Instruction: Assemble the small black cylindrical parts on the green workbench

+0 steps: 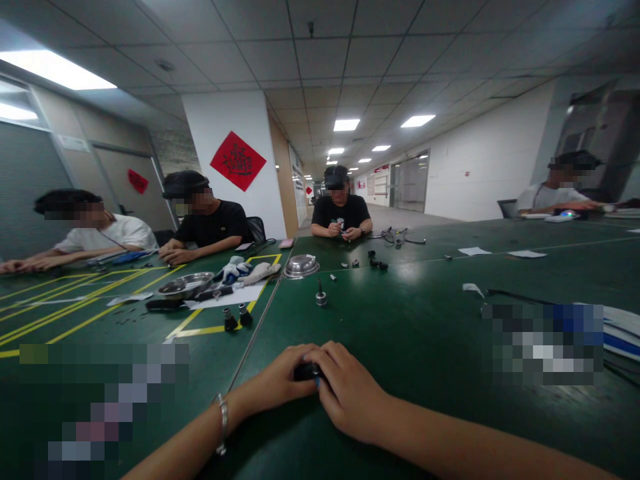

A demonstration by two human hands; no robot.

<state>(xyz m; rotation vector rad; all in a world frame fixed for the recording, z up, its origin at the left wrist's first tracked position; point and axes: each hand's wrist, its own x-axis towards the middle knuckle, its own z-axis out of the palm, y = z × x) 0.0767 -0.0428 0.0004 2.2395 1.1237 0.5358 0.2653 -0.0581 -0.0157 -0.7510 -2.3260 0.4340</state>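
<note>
My left hand (280, 381) and my right hand (347, 395) meet low in the middle, just over the green table. Both are closed around a small black part (303, 372); fingers cover most of it, so its kind cannot be made out. A silver bracelet (222, 423) circles my left wrist. Straight ahead of my hands stands a small silver cylindrical piece (321, 297) with a thin stem pointing up. Two black fittings with silver tops (237, 317) stand to the left of it.
On the green table (425, 333) lie a silver metal bowl (301, 265), a steel dish (185, 284), gloves (240, 270), papers (474, 251) and several small black parts (378, 261). Several co-workers sit around it, one directly across (341, 215). Blurred patches hide areas at left and right.
</note>
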